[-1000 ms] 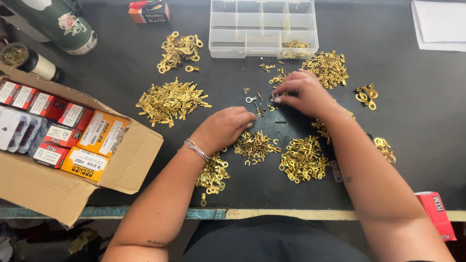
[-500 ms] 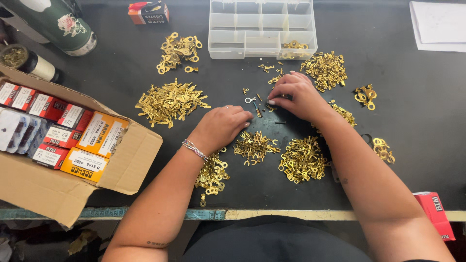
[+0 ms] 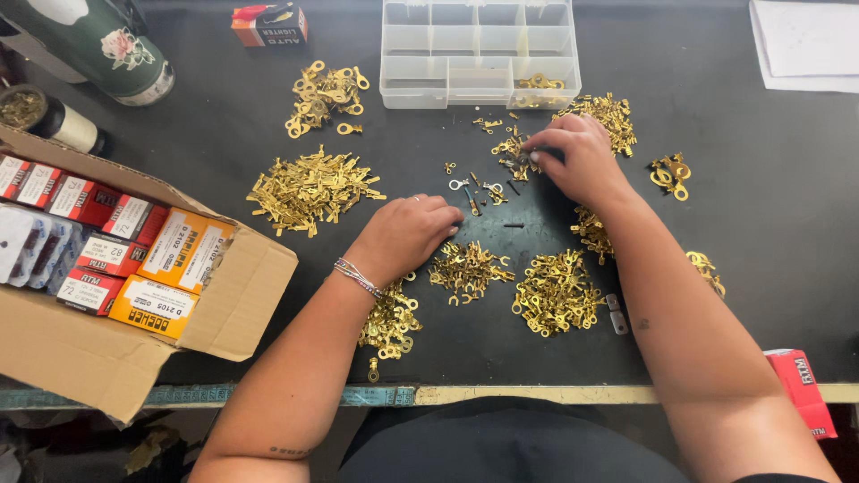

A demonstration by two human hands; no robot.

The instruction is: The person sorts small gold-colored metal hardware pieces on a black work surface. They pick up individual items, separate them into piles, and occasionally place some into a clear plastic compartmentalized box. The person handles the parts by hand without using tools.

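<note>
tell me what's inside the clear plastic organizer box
The clear organizer box holds a few brass terminals in one front compartment; the rest look empty, though glare blurs the far ones.

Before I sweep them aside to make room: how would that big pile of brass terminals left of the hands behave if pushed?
The pile of brass terminals would probably scatter, since the pieces lie loose. Each looks thin and flat, so likely light and prone to sliding on the smooth dark table. Their rings and forks may snag together in clumps.

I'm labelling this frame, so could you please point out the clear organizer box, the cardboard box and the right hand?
Organizer box (image 3: 420, 89): head view, front-left compartment wall.
Cardboard box (image 3: 255, 286): head view, right flap.
Right hand (image 3: 582, 161): head view, back of hand.
</note>
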